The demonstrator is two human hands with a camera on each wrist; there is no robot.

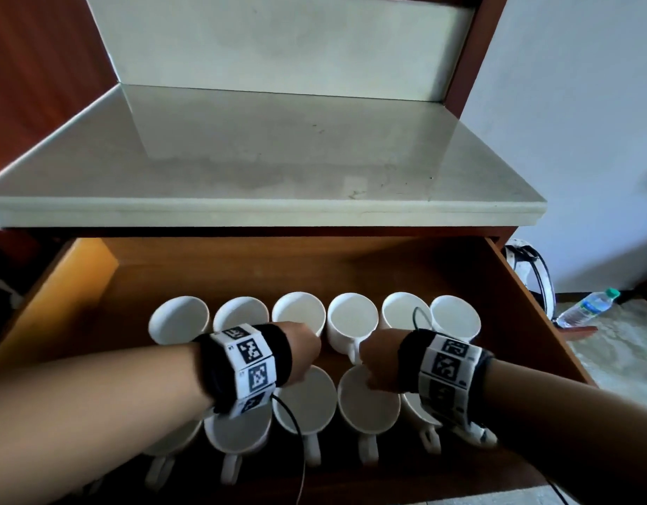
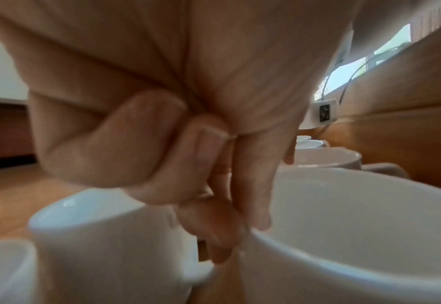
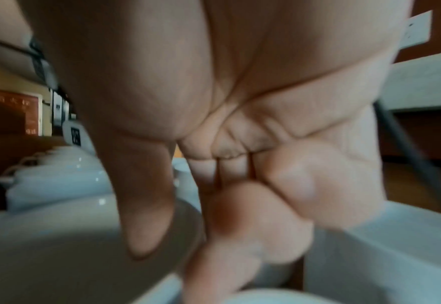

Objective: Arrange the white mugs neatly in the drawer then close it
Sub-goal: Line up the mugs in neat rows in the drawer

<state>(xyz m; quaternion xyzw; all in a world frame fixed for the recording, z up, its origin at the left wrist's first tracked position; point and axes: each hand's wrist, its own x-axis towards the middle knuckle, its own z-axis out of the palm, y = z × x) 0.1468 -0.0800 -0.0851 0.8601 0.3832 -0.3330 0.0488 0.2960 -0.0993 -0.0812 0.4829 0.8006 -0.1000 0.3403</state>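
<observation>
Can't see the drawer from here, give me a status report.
Left hand and right hand down among the mugs, grips unclear. Two rows standing, handles toward you. Drawer open. Wrist cables trail over the mugs.

Around the cabinet, from my remote seat

Above and beyond I see a pale stone countertop point(image 1: 263, 154) with faint grey stains and a rounded front lip, backed by a matching pale splashback panel point(image 1: 278, 41). Reddish-brown wooden side panels point(image 1: 41, 60) frame it on the left and right. Far right stands a plain white wall point(image 1: 577, 103). Low on the right, a clear plastic water bottle with a green cap point(image 1: 588, 307) lies tilted on the light patterned floor point(image 1: 620, 351), near a white rounded object with black cords point(image 1: 529, 271) that I cannot identify.
</observation>
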